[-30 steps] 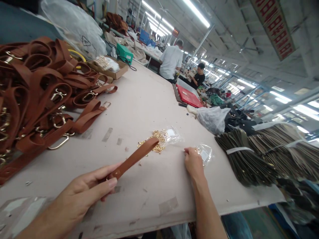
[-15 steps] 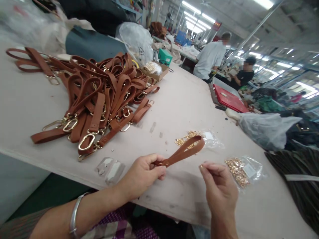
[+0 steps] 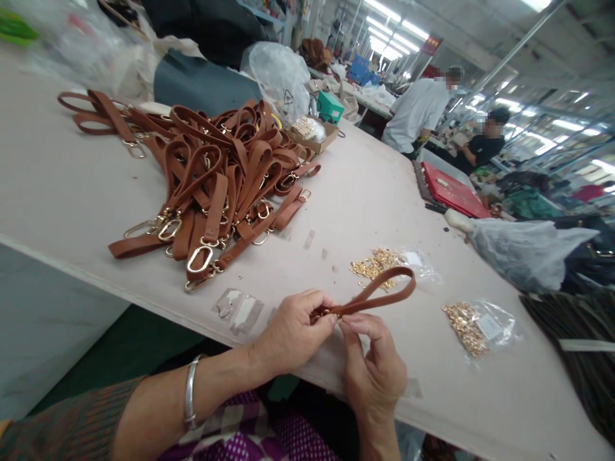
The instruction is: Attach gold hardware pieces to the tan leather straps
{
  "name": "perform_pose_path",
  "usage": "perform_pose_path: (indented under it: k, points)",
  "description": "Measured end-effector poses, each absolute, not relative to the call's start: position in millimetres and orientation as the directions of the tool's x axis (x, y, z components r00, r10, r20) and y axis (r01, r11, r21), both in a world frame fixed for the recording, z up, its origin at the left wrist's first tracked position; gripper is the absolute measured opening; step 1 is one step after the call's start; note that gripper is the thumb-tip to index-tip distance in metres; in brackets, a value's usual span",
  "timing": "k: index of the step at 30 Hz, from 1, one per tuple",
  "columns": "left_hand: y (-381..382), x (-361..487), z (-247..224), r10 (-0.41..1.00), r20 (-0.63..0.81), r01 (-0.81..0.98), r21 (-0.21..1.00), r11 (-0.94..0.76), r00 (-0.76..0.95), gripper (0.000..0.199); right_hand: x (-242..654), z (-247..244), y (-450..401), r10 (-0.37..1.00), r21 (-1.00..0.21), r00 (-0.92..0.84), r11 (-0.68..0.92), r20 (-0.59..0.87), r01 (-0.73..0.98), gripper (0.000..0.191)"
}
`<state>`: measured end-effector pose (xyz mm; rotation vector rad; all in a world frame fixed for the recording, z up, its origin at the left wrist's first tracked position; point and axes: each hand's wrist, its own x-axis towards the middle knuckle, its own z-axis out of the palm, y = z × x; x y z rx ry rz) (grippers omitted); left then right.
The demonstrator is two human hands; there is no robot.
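Observation:
My left hand (image 3: pixel 305 326) is closed round the end of a brown leather wrist strap (image 3: pixel 384 299), whose loop sticks out to the right above the table. At the base of that loop, the thumb and fingertips of my right hand (image 3: pixel 375 362) pinch a small gold-coloured metal piece against the strap. The fingers hide most of the piece, so its exact kind does not show. Beyond my hands, small gold metal pieces (image 3: pixel 377 264) lie spilled beside a clear bag. More gold pieces (image 3: pixel 466 326) lie in a second clear bag to the right.
A large heap of brown leather straps (image 3: pixel 216 186) with gold clasps covers the left of the table (image 3: pixel 355 198). Behind it stands a small cardboard box (image 3: pixel 321 137). Dark strips (image 3: pixel 567 346) lie at the right edge. Two people work farther back.
My right hand has moved left with the small gold piece and now meets the strap beside my left hand. The view has shifted, so the heap appears farther right.

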<state>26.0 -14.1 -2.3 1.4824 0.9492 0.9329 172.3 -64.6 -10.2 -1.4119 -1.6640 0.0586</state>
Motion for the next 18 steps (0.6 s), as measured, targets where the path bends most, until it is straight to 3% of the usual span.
perform_pose_path:
  k: [9,12,13,15,18]
  points:
    - [-16,27,-2,0.907,0.145,0.081,0.978,-0.192,0.396,0.027,170,-14,-69,0.766,-0.507,0.069,0.351,0.639,0.787,0.014]
    - [-16,26,-3,0.889,0.193,0.081,0.966,-0.247,0.414,0.028,162,-20,-68,0.749,-0.671,0.301,0.247,0.59,0.699,0.006]
    - [-17,25,-3,0.885,0.207,0.088,0.96,-0.266,0.418,0.027,160,-21,-69,0.739,-0.755,0.406,0.209,0.538,0.621,0.013]
    - [-19,24,-1,0.871,0.241,0.093,0.947,-0.308,0.427,0.026,157,-23,-72,0.724,-0.9,0.576,0.143,0.379,0.412,0.028]
    - [-27,25,2,0.817,0.327,0.028,0.922,-0.385,0.476,0.028,162,-29,-87,0.758,-0.98,0.643,-0.02,0.115,0.198,0.037]
